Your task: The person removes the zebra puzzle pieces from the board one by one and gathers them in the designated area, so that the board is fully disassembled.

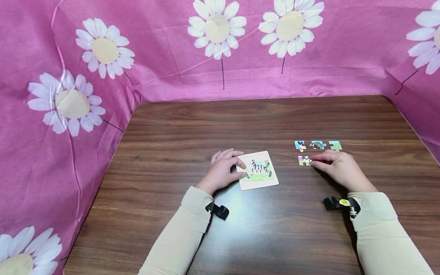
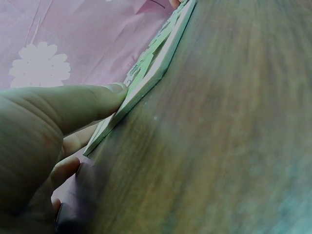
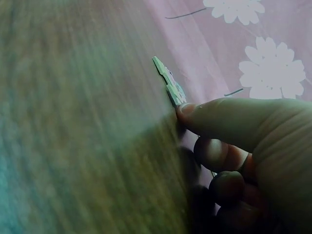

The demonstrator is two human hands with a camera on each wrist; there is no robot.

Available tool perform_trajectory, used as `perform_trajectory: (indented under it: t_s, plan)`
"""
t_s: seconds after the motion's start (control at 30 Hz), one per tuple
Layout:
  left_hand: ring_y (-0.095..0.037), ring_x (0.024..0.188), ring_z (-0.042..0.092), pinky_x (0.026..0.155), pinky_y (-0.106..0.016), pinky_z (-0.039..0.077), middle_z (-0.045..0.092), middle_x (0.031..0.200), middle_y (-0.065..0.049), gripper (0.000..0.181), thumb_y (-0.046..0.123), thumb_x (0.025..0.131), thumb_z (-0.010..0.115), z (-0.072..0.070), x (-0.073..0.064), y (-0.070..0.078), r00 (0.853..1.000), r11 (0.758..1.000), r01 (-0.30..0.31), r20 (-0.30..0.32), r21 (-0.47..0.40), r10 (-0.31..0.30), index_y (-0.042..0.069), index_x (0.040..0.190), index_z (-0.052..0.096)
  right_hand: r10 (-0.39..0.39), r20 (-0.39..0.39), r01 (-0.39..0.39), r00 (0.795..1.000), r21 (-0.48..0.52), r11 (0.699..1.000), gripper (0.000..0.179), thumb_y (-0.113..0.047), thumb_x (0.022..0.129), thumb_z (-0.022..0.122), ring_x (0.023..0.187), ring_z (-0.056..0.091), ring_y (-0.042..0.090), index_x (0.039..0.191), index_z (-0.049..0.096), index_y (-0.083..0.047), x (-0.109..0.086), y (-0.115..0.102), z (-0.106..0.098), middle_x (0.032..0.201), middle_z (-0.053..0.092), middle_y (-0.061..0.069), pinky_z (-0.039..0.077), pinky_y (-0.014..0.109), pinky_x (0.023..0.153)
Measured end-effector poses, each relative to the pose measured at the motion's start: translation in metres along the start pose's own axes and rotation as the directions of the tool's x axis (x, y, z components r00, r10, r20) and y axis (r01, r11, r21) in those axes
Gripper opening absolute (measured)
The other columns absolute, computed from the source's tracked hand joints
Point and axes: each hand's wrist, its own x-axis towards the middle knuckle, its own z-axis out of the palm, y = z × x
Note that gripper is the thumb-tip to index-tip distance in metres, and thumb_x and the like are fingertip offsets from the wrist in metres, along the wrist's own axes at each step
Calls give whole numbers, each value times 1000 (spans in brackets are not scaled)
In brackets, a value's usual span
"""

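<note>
A square puzzle board [image 1: 258, 186] with a pale border and a zebra picture lies on the table, turned slightly. My left hand [image 1: 222, 170] holds it by the left side, thumb and index finger over the border. In the left wrist view the thumb is right at the edge of the board [image 2: 158, 70]. To the right, my right hand [image 1: 340, 170] pinches the right end of a small jigsaw piece [image 1: 304, 160] in green, white and pink. Close to the tabletop, that piece [image 3: 168, 80] points away from the thumb in the right wrist view.
Just behind the right hand lie three more jigsaw pieces in a row: one blue and white [image 1: 300, 145], one with a dark figure [image 1: 317, 145], one green and blue [image 1: 335, 145]. Pink flowered cloth [image 1: 165, 76] stands around the wooden table [image 1: 206, 122].
</note>
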Motion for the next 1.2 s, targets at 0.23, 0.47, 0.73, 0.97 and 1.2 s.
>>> perform_trajectory:
  t_s: [0.23,0.47,0.73,0.97,1.2]
  plan:
    - [-25,146,33,119,-55,12,54,146,4,17,32,86,78,-1,1,1,1000,1000,0,1,5,0,24,99,71,17,1,-17,1000,11,1000,19,-22,89,77,96,60,4,105,79,-11,1,0,-1,106,76,11,41,25,82]
    - [-24,146,33,119,-55,12,53,146,4,17,32,86,78,-2,2,1,1000,1000,3,5,7,-3,24,99,71,41,15,-42,999,54,998,23,-25,91,75,92,42,-23,109,78,-12,1,1,-3,106,75,13,40,22,79]
    - [-25,146,33,118,-55,13,53,146,4,16,32,87,77,0,-1,2,1000,1000,4,18,8,-4,23,99,71,79,-3,-78,997,101,992,19,-24,90,76,83,50,-14,105,78,-12,-3,-2,-1,99,76,10,41,18,72]
    - [-25,146,33,118,-56,13,54,146,3,15,31,87,77,2,-1,1,1000,1000,1,11,8,-1,23,99,72,143,-147,-96,979,286,953,16,-17,90,75,74,56,-8,99,77,-4,-5,-16,8,83,68,-25,41,10,64]
    - [-25,146,33,118,-55,13,53,147,3,13,27,89,75,-1,-2,-1,1000,1000,-9,10,3,9,23,101,73,102,-145,-50,984,324,945,9,-14,90,75,68,57,0,96,77,-7,1,-50,21,81,72,-6,43,13,60]
